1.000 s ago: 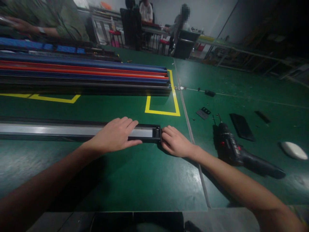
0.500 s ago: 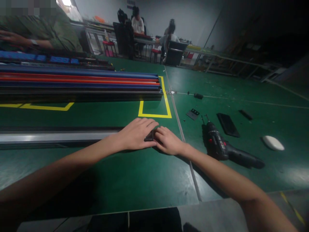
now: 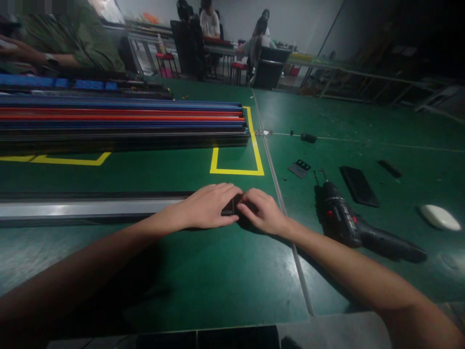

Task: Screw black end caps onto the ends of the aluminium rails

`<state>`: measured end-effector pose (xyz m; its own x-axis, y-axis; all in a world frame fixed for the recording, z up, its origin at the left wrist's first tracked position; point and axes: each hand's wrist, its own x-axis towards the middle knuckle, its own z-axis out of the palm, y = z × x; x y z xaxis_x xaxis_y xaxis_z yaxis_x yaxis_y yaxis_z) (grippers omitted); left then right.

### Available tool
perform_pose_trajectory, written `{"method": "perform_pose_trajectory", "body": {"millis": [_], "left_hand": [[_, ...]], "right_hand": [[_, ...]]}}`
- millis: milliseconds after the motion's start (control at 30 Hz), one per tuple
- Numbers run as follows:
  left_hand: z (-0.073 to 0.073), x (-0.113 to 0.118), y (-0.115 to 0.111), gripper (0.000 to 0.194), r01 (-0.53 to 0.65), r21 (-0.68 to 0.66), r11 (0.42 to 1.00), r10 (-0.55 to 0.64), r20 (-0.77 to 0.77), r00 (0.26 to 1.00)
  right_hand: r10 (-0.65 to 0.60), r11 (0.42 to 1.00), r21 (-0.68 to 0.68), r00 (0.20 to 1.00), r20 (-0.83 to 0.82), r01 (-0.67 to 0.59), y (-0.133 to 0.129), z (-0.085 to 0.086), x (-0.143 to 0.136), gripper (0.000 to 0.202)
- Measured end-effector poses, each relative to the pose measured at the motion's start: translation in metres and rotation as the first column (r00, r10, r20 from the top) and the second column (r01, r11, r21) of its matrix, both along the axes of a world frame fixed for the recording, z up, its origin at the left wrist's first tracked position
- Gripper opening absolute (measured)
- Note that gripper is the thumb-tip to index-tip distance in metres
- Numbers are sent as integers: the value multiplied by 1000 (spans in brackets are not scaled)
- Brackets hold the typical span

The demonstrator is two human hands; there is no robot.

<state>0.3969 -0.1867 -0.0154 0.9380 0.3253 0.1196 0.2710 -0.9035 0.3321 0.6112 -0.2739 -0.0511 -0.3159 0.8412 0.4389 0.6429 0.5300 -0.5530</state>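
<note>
A long silver and black metal profile (image 3: 90, 209) lies along the near part of the green table. Over its right end my left hand (image 3: 207, 206) is closed, thumb on the near side and fingers across the top. A dark end section (image 3: 228, 210) of the profile shows between that thumb and forefinger. Just right of it is my right hand (image 3: 263, 211), its fingers curled and thumb bent in against the tip. Whatever small part those fingers may hold is hidden.
A black power drill (image 3: 343, 218) lies to the right, with a dark phone-like slab (image 3: 359, 185), a white rounded object (image 3: 440, 217) and a small grey plate (image 3: 300, 168) around it. Bundled blue, red and black profiles (image 3: 145, 118) lie farther back. A co-worker (image 3: 80, 43) sits beyond them.
The view has shifted slightly, so the drill and table items appear farther right. My right hand's thumb and fingers have parted a little at the profile's end; my left hand keeps its grip.
</note>
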Motion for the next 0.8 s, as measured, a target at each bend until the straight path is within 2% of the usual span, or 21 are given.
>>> {"method": "perform_pose_trajectory", "body": {"millis": [67, 133, 300, 400, 500, 600, 667, 733, 800], "left_hand": [[0, -1, -2, 63, 19, 60, 998, -22, 58, 998], [0, -2, -5, 69, 49, 145, 988, -68, 126, 990], [-2, -3, -9, 31, 79, 332, 940, -161, 226, 961], [-5, -6, -6, 23, 84, 394, 915, -209, 284, 936], [-6, -9, -3, 22, 66, 382, 922, -198, 319, 927], [-6, -8, -2, 23, 51, 329, 943, -160, 314, 936], [-5, -7, -1, 23, 40, 293, 955, -136, 315, 939], [-5, -6, -1, 22, 55, 268, 962, -138, 302, 943], [-6, -5, 0, 22, 123, 260, 958, -192, 260, 946]], "right_hand": [[-19, 998, -62, 997, -74, 14, 1, 2, 1, 28], [-32, 994, -109, 990, -135, 17, 2, 4, 2, 34], [23, 994, -102, 977, -213, -46, 0, 8, 0, 39], [47, 996, -67, 968, -246, -65, -3, 11, -6, 35], [-2, 996, -86, 968, -249, -21, -4, 14, -14, 32], [-51, 989, -144, 982, -181, 25, -3, 24, -18, 37], [-63, 988, -142, 996, -66, 54, -5, 37, -16, 36], [-101, 991, -76, 990, 94, 108, -12, 55, -6, 29], [-215, 976, 34, 946, 243, 213, -26, 74, 16, 26]]}}
